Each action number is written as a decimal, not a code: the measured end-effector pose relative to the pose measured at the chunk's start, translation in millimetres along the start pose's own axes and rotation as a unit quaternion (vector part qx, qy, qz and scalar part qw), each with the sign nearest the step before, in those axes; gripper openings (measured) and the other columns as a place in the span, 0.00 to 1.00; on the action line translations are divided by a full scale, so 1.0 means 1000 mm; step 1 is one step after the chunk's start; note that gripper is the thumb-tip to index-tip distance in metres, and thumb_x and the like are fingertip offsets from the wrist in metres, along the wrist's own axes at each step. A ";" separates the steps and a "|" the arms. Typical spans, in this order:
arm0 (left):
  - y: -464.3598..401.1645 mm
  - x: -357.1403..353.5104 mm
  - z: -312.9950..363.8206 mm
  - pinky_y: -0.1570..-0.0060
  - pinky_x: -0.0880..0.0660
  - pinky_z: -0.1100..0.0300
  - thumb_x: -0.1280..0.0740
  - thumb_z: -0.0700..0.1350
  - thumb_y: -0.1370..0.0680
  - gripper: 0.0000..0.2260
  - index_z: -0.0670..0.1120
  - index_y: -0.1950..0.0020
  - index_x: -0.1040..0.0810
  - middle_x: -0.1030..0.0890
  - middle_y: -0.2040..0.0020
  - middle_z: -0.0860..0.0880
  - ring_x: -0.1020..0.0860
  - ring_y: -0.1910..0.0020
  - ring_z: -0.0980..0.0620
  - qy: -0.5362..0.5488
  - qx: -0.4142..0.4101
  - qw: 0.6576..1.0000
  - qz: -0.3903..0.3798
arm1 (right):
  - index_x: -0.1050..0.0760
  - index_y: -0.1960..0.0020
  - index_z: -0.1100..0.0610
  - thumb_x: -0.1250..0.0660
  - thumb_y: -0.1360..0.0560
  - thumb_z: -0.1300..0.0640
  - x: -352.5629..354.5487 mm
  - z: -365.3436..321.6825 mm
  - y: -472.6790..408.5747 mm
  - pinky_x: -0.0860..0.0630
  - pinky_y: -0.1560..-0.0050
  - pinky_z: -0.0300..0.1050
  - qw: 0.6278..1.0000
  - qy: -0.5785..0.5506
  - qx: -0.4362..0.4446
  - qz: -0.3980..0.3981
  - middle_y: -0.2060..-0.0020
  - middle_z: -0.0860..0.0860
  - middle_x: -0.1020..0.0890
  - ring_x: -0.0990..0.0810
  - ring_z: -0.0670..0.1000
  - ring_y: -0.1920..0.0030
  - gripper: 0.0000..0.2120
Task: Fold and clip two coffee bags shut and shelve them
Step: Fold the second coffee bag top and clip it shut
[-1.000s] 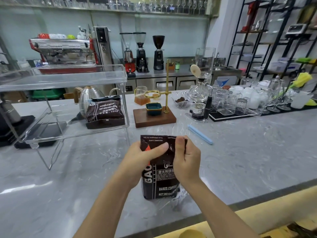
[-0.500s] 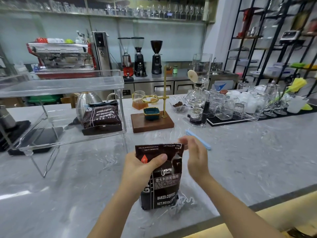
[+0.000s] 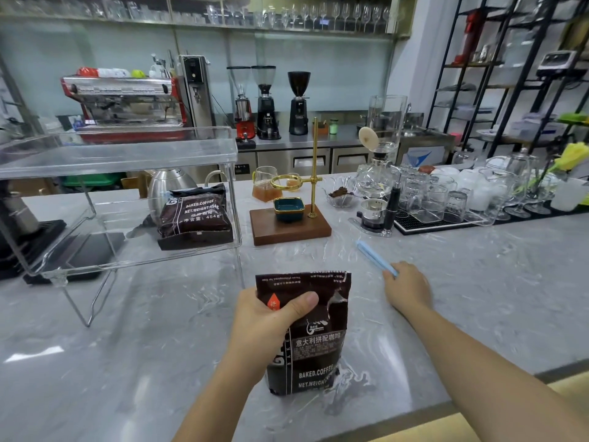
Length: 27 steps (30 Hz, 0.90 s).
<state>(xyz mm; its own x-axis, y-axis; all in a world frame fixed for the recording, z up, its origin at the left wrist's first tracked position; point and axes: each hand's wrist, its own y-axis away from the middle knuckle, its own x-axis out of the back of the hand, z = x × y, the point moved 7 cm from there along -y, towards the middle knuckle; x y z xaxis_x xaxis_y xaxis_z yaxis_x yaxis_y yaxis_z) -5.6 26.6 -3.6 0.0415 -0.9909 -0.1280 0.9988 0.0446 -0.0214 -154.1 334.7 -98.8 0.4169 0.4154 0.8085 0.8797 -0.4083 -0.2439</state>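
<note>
At six o'clock on the worktop (image 3: 127, 314) the left hand (image 3: 264, 327) clamps the soft, crinkly coffee bag (image 3: 306, 333) by its folded top, the best hold, while the right hand (image 3: 409, 290) touches the stiff clip (image 3: 374, 257) at two o'clock, grip unclear.

On the counter (image 3: 127, 346), the held coffee bag (image 3: 314, 342) stands in front of the wooden stand (image 3: 290, 226); the clip (image 3: 376, 258) lies right of it, the clear shelf (image 3: 121, 202) holding the other bag (image 3: 194, 215) left
</note>
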 end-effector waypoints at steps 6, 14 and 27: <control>0.000 -0.001 0.002 0.65 0.18 0.61 0.24 0.35 0.30 0.08 0.47 0.64 0.13 0.11 0.63 0.46 0.12 0.63 0.49 -0.004 -0.007 1.000 0.006 | 0.20 0.54 0.60 0.36 0.23 0.57 0.001 0.008 0.003 0.26 0.58 0.51 0.994 -0.104 -0.031 0.015 0.60 0.59 0.17 0.21 0.62 0.57 0.08; 0.001 -0.001 0.002 0.65 0.18 0.60 0.24 0.35 0.29 0.10 0.50 0.65 0.13 0.12 0.63 0.47 0.13 0.64 0.50 -0.001 -0.012 1.000 0.001 | 0.20 0.52 0.58 0.36 0.21 0.56 0.018 0.014 0.010 0.26 0.58 0.50 0.967 -0.240 -0.034 0.076 0.64 0.56 0.18 0.21 0.60 0.60 0.08; 0.001 0.001 -0.001 0.59 0.17 0.52 0.24 0.36 0.29 0.04 0.43 0.57 0.14 0.11 0.59 0.43 0.12 0.59 0.44 0.003 -0.011 1.000 -0.006 | 0.20 0.47 0.63 0.35 0.20 0.58 0.021 0.019 0.020 0.23 0.54 0.47 0.920 -0.384 -0.055 0.055 0.63 0.55 0.18 0.18 0.53 0.63 0.09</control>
<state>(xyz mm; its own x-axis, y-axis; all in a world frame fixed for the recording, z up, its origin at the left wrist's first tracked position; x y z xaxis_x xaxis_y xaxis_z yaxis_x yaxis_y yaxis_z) -4.4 26.3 -4.6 0.0292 -0.9906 -0.1338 0.9983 0.0355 -0.0451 -123.4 350.5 -96.4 0.5783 0.8011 0.1542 0.8113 -0.5450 -0.2115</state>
